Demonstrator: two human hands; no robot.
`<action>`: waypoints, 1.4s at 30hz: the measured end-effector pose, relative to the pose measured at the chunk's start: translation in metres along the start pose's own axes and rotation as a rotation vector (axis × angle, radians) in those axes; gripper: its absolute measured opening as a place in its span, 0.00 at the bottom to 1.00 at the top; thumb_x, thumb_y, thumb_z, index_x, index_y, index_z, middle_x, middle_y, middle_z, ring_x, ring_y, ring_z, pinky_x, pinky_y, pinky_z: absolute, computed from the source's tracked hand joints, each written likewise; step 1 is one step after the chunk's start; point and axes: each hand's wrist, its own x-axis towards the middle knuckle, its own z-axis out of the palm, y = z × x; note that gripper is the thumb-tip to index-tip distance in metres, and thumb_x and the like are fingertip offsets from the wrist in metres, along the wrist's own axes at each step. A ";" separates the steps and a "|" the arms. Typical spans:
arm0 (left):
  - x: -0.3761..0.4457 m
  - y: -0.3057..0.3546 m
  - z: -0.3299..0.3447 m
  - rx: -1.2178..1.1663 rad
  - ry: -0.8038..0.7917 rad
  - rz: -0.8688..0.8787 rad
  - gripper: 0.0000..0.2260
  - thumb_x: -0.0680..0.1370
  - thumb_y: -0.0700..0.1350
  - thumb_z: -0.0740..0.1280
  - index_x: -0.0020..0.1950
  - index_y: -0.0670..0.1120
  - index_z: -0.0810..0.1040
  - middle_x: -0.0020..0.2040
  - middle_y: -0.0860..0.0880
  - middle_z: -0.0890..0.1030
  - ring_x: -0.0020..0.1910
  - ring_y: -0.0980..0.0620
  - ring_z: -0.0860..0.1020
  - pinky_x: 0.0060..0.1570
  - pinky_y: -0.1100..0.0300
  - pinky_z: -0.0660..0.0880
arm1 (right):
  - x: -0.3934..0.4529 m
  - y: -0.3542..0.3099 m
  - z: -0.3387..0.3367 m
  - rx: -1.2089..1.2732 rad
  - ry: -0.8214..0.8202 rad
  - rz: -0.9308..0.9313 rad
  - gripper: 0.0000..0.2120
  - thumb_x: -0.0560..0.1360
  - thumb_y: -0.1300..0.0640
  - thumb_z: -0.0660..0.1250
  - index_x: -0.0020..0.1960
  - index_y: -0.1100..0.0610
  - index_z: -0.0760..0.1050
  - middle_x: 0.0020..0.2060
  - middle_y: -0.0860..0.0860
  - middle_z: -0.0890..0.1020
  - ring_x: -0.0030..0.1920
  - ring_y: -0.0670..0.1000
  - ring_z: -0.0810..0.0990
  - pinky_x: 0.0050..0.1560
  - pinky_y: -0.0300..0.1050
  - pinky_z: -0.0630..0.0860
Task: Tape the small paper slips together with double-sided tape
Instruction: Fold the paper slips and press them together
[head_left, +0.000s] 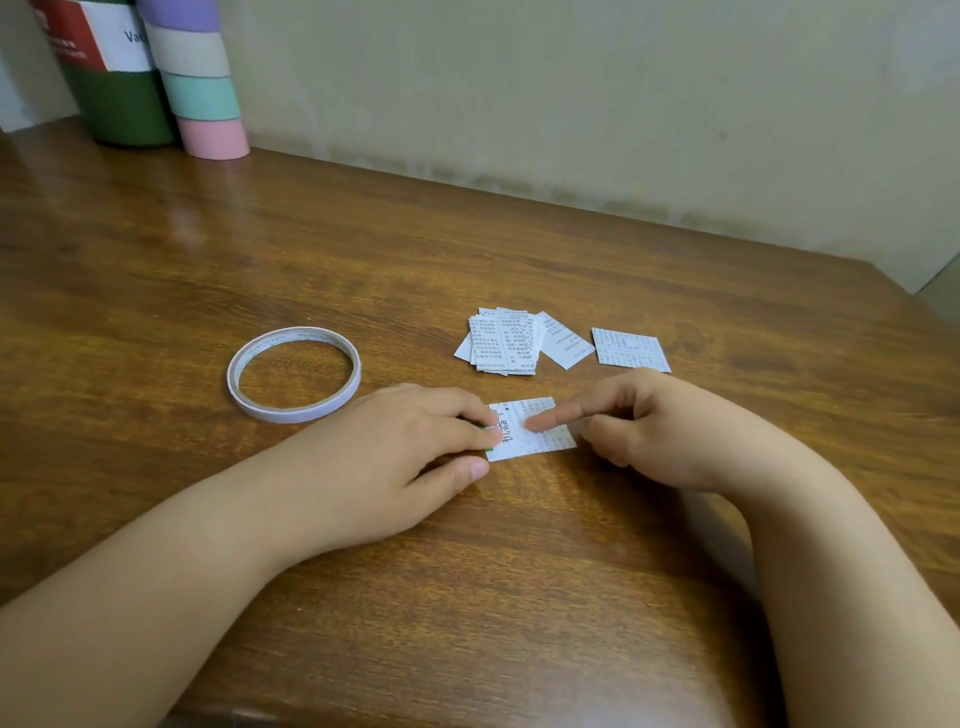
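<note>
A small printed paper slip (545, 441) lies flat on the wooden table (519, 571) between my hands. My left hand (405, 441) presses its fingertips on the slip's left edge, with the thumb on the table by the lower left corner. A bit of green shows under those fingertips. My right hand (639, 421) presses the middle of the slip with its straight index finger, the other fingers curled. A pile of slips (501, 340) sits just beyond, with a single slip (630, 349) to its right. The double-sided tape roll (291, 413) lies flat at the left.
A green canister (124, 104) and a stack of pastel tape rolls (205, 88) stand at the back left against the wall (571, 104). The table's right corner ends near the far right.
</note>
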 end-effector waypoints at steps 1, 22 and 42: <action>0.000 0.000 0.000 -0.007 -0.002 -0.005 0.25 0.75 0.60 0.50 0.63 0.53 0.78 0.63 0.60 0.75 0.60 0.57 0.75 0.61 0.66 0.63 | 0.000 0.001 -0.001 0.015 0.003 0.009 0.21 0.78 0.59 0.59 0.46 0.34 0.81 0.26 0.45 0.72 0.30 0.51 0.66 0.33 0.44 0.65; 0.000 -0.006 0.001 -0.037 0.116 0.034 0.19 0.76 0.58 0.56 0.55 0.52 0.81 0.59 0.59 0.79 0.59 0.61 0.73 0.59 0.72 0.61 | 0.026 -0.021 0.005 -0.353 0.390 -0.110 0.18 0.78 0.51 0.64 0.68 0.48 0.71 0.65 0.43 0.74 0.66 0.45 0.69 0.58 0.32 0.61; 0.000 -0.013 -0.004 -0.069 0.151 0.046 0.18 0.75 0.55 0.54 0.49 0.51 0.82 0.50 0.60 0.78 0.51 0.61 0.73 0.53 0.65 0.68 | 0.060 -0.027 0.012 -0.507 0.518 -0.166 0.08 0.75 0.56 0.64 0.52 0.53 0.80 0.47 0.47 0.83 0.45 0.50 0.78 0.41 0.42 0.70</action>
